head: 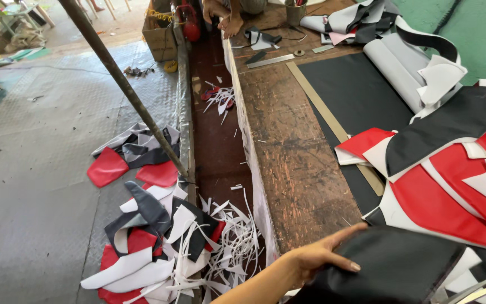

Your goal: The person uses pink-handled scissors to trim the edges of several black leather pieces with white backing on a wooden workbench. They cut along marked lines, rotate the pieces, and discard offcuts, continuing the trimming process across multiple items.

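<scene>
The left hand (316, 256) lies flat, fingers spread, on a black leather sheet (392, 270) at the desk's (293, 163) near edge — no grip closed; the right hand is unseen. The sheet looks light, limp, smooth — best pinched at its edge. Red and white cut pieces (451, 186) crowd beside it; scissor blades (468, 291) lie near.

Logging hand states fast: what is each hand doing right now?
Left hand: open, fingers spread flat on the black leather-like sheet.
Right hand: not in view.
</scene>
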